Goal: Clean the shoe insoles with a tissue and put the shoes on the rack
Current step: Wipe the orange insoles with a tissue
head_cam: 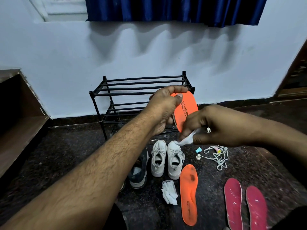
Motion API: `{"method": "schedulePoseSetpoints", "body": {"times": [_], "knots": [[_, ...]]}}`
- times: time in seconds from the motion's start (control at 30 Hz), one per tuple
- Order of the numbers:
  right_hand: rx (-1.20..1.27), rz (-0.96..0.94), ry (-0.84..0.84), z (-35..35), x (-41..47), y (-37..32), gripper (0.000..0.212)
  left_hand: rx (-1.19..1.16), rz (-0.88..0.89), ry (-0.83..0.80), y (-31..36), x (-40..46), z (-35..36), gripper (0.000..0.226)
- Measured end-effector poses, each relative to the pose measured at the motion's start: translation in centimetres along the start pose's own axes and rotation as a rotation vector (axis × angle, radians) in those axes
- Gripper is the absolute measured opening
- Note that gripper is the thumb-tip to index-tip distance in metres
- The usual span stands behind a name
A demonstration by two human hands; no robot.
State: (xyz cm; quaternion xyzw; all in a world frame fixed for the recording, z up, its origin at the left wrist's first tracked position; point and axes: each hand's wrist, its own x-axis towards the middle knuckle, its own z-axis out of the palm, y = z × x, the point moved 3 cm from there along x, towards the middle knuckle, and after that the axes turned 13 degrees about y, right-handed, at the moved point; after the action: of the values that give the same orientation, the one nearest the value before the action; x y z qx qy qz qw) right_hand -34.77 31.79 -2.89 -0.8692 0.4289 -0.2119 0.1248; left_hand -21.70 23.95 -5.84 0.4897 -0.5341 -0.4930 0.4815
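Two hands work in front of a black shoe rack (132, 90) that stands against the pale wall at twelve o'clock. The left hand (163, 108) has its fingers and thumb curled round an orange insole (186, 110), holding it upright with its printed face toward the camera. The right hand (214, 127), at three o'clock from the left, pinches a crumpled white tissue (185, 140) in bent fingers and presses it at the lower end of that insole. On the dark speckled floor below, a pair of white sneakers (166, 159) stands side by side, toes toward the rack, with a dark shoe (139, 171) just beside them at nine o'clock, partly hidden by the left forearm. A second orange insole (189, 193), smudged with dark marks, lies flat at five o'clock from the sneakers, and a small pile of white tissues (169, 193) lies just beside it at nine o'clock. Two red insoles (244, 205) lie side by side toward four o'clock. Loose white laces (217, 156) and a few small pastel bits lie at three o'clock from the sneakers.
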Motion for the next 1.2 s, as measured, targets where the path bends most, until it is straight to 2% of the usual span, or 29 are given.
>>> {"method": "schedulePoseSetpoints", "body": {"times": [0.07, 0.17, 0.23, 0.27, 0.3, 0.37, 0.43, 0.53, 0.6, 0.63, 0.7, 0.77, 0.83, 0.87, 0.97, 1.07, 1.13, 1.2], "knots": [[0.089, 0.019, 0.050, -0.9, -0.3, -0.2, 0.013, 0.009, 0.015, -0.004, 0.2, 0.0, -0.1, 0.022], [0.330, 0.097, 0.371, -3.1, -0.4, 0.4, 0.009, 0.025, 0.063, -0.026, 0.3, 0.0, -0.2, 0.023], [0.267, 0.115, 0.632, -3.8, -0.5, 1.3, 0.011, 0.061, 0.079, -0.023, 0.2, -0.1, -0.2, 0.024], [0.154, 0.119, 0.710, -3.7, -0.4, 1.8, 0.015, 0.064, 0.077, -0.024, 0.3, -0.2, -0.1, 0.024], [0.031, 0.122, 0.716, -3.4, -0.3, 2.2, 0.016, 0.048, 0.065, -0.029, 0.3, -0.3, 0.0, 0.024], [-0.147, 0.102, 0.602, -2.3, 0.2, 2.4, 0.018, -0.008, 0.022, -0.034, 0.3, -0.4, 0.4, 0.025], [-0.200, 0.043, 0.502, -1.5, 0.6, 2.4, 0.027, -0.014, 0.010, -0.013, 0.2, -0.3, 0.4, 0.027], [-0.123, -0.065, 0.275, -0.9, 0.7, 1.3, 0.031, 0.003, 0.004, 0.016, -0.1, -0.1, 0.2, 0.029], [-0.069, -0.092, 0.096, -0.7, 0.2, 0.5, 0.027, 0.017, -0.009, 0.028, -0.2, -0.1, 0.1, 0.030], [-0.040, -0.082, 0.065, -1.0, -0.1, 0.3, 0.023, 0.024, -0.013, 0.026, -0.3, -0.1, 0.0, 0.030], [0.099, -0.002, 0.151, -2.2, -0.5, 0.3, 0.016, 0.027, -0.015, 0.008, -0.4, -0.1, 0.1, 0.030], [0.235, 0.086, 0.373, -3.7, -0.7, 0.9, 0.012, 0.042, 0.003, -0.015, -0.3, 0.0, 0.2, 0.028], [0.094, 0.128, 0.611, -4.2, -0.6, 2.0, 0.010, 0.060, 0.019, -0.031, -0.2, -0.1, 0.3, 0.027], [-0.019, 0.152, 0.665, -3.9, -0.4, 2.6, 0.013, 0.053, 0.022, -0.041, -0.1, -0.2, 0.5, 0.027], [-0.158, 0.114, 0.555, -2.2, 0.3, 3.2, 0.024, -0.008, 0.031, -0.053, 0.0, -0.3, 1.1, 0.028], [-0.084, -0.029, 0.296, -1.2, 0.4, 2.3, 0.027, -0.052, 0.024, -0.025, 0.1, -0.3, 1.1, 0.029], [-0.042, -0.060, 0.131, -1.1, 0.1, 1.5, 0.027, -0.022, 0.025, 0.002, 0.0, -0.2, 0.9, 0.029], [0.032, -0.033, 0.104, -1.7, -0.3, 1.2, 0.022, 0.001, 0.029, 0.012, -0.2, 0.0, 0.8, 0.029]]}}
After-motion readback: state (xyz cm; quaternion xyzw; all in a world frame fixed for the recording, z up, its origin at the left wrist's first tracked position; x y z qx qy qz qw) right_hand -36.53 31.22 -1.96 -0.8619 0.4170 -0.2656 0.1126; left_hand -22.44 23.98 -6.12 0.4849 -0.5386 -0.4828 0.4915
